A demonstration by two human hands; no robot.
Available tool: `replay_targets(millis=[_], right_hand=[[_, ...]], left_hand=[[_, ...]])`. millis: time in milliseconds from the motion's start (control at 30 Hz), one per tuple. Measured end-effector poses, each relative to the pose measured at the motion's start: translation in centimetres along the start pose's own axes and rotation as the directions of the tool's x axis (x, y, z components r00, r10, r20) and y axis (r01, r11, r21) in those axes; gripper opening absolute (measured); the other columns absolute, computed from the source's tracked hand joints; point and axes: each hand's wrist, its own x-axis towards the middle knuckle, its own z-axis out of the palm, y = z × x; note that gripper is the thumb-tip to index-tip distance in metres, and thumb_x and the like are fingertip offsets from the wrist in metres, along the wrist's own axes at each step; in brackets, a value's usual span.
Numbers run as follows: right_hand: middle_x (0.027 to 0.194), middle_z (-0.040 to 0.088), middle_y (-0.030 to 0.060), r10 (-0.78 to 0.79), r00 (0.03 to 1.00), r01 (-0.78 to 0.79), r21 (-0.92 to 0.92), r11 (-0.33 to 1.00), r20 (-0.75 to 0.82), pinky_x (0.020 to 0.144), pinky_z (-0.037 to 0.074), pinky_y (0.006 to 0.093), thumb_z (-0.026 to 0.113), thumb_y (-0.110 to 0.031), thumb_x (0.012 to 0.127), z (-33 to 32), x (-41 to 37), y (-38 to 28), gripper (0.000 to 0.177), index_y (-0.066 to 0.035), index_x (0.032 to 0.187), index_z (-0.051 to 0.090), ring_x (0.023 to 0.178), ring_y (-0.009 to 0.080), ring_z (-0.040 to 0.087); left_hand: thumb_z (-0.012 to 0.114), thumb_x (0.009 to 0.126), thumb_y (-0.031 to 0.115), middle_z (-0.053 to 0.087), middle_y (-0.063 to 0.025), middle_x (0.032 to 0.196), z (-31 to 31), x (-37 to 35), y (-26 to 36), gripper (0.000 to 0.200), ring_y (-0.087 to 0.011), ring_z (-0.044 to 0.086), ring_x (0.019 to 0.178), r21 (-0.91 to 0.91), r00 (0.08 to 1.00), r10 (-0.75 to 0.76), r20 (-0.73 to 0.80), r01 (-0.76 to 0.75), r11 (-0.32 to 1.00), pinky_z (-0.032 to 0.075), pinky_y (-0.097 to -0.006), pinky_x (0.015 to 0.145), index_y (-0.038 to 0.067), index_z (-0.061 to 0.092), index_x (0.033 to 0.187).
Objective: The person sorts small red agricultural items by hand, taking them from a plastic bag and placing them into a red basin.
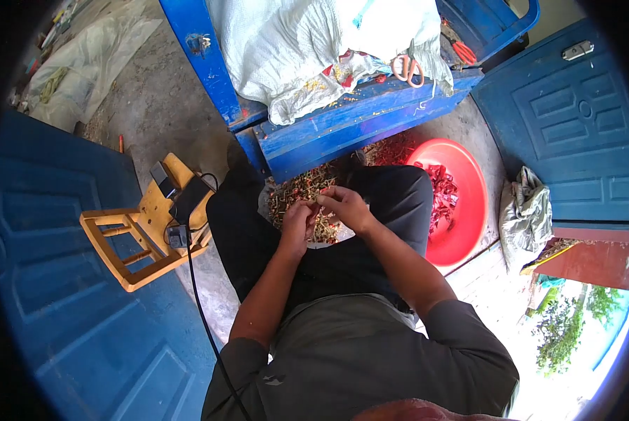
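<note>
Over my lap, my left hand (pixel 299 223) and my right hand (pixel 348 210) meet with fingertips pinched together. Anything between the fingers is too small to make out. Below them, between my knees, lies a heap of brownish stalks with red bits (pixel 286 198), partly hidden by my hands. To the right of my right knee stands a red plastic basin (pixel 477 184). Inside it are shiny dark-red pieces (pixel 442 195) that look like dried chili peppers.
Ahead is a blue metal cart (pixel 342 144) carrying a white woven sack (pixel 286 52). Orange-handled scissors (pixel 407 71) and a red-handled tool (pixel 463 52) lie on it. A wooden chair (pixel 128 277) with black devices and a cable (pixel 203 316) stands left. Blue doors (pixel 581 119) flank me.
</note>
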Motion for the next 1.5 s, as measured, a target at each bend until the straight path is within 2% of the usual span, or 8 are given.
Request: replay_targets(millis=[133,400,567,667,1067,1133,1267,1500], right_hand=[[0.083,0.069,0.0086,-0.014,1.000,0.010,-0.289,0.957,-0.014,0.061,0.052,0.0259,0.075,-0.025,0.088,0.2,-1.4,-0.6,0.043,0.005,0.115,0.062,0.070,0.0115,0.065],[0.093,0.069,0.0057,-0.020,0.930,0.130,0.277,0.952,-0.368,0.065,0.055,0.0273,0.072,-0.013,0.089,-8.7,-2.9,-4.7,0.018,-0.005,0.104,0.066,0.075,0.0134,0.066],[0.108,0.071,0.0096,-0.275,0.607,0.010,-0.338,0.941,-0.746,0.081,0.054,0.0316,0.071,-0.019,0.088,-24.8,-7.6,-5.0,0.031,-0.005,0.115,0.068,0.093,0.0169,0.065],[0.111,0.071,0.0123,-0.372,0.595,-0.256,-0.607,0.752,-0.712,0.087,0.051,0.0319,0.073,-0.021,0.086,-28.6,-6.4,-3.6,0.041,0.000,0.121,0.067,0.096,0.0175,0.064],[0.077,0.069,0.0063,-0.302,0.930,0.104,-0.638,0.763,-0.210,0.060,0.052,0.0273,0.071,-0.021,0.085,-9.4,20.1,-21.7,0.029,0.003,0.101,0.068,0.068,0.0134,0.064],[0.071,0.068,0.0145,-0.861,0.508,0.222,-0.966,0.135,-0.003,0.075,0.054,0.0328,0.084,-0.028,0.071,-12.7,28.4,-16.5,0.038,0.005,0.078,0.065,0.072,0.0223,0.068],[0.078,0.067,0.0118,-0.144,0.967,0.073,-0.312,0.947,-0.210,0.055,0.050,0.0303,0.080,-0.019,0.076,-9.3,20.0,-21.6,0.038,0.007,0.098,0.063,0.061,0.0119,0.061],[0.084,0.069,0.0073,-0.300,0.935,0.239,-0.292,0.926,-0.187,0.059,0.049,0.0272,0.074,-0.011,0.081,-9.2,11.0,-18.8,0.033,0.002,0.110,0.066,0.070,0.0108,0.063]], left_hand=[[0.049,0.090,0.012,0.049,0.0018,0.068,0.1,0.9,-0.8,0.011,-0.0042,0.038,0.046,-0.011,0.999,0.010,0.043,-0.010,1.000,0.026,-0.0204,0.038,0.008,0.056,0.098],[0.052,0.089,0.011,0.051,0.0022,0.066,0.3,0.9,-0.7,0.011,-0.0044,0.038,0.047,0.041,0.988,0.011,0.157,-0.017,0.999,0.025,-0.0210,0.039,0.006,0.060,0.094],[0.051,0.088,0.009,0.050,0.0023,0.064,0.8,0.1,0.2,0.010,-0.0042,0.037,0.046,-0.019,0.993,-0.060,0.097,0.062,0.998,0.025,-0.0208,0.040,0.006,0.060,0.091],[0.050,0.087,0.009,0.049,0.0020,0.065,1.5,-0.1,0.5,0.010,-0.0050,0.036,0.046,-0.026,0.992,-0.070,0.103,0.073,0.997,0.026,-0.0224,0.040,0.005,0.059,0.090],[0.052,0.089,0.010,0.049,0.0035,0.066,-2.0,-0.5,0.6,0.010,-0.0039,0.038,0.048,-0.112,1.000,-0.007,-0.009,0.005,0.994,0.030,-0.0202,0.042,0.005,0.060,0.092],[0.051,0.089,0.010,0.049,0.0031,0.066,-2.0,-0.7,1.0,0.009,-0.0041,0.038,0.048,-0.122,1.000,-0.018,-0.020,0.015,0.992,0.030,-0.0205,0.041,0.005,0.059,0.092],[0.050,0.090,0.009,0.049,0.0028,0.065,-1.6,0.0,0.7,0.010,-0.0040,0.038,0.047,-0.118,0.999,-0.036,0.004,0.036,0.992,0.030,-0.0204,0.041,0.006,0.059,0.092],[0.049,0.088,0.009,0.049,0.0024,0.066,-0.4,0.1,0.4,0.010,-0.0049,0.037,0.047,-0.064,0.996,-0.068,0.055,0.072,0.995,0.028,-0.0217,0.041,0.005,0.058,0.089]])
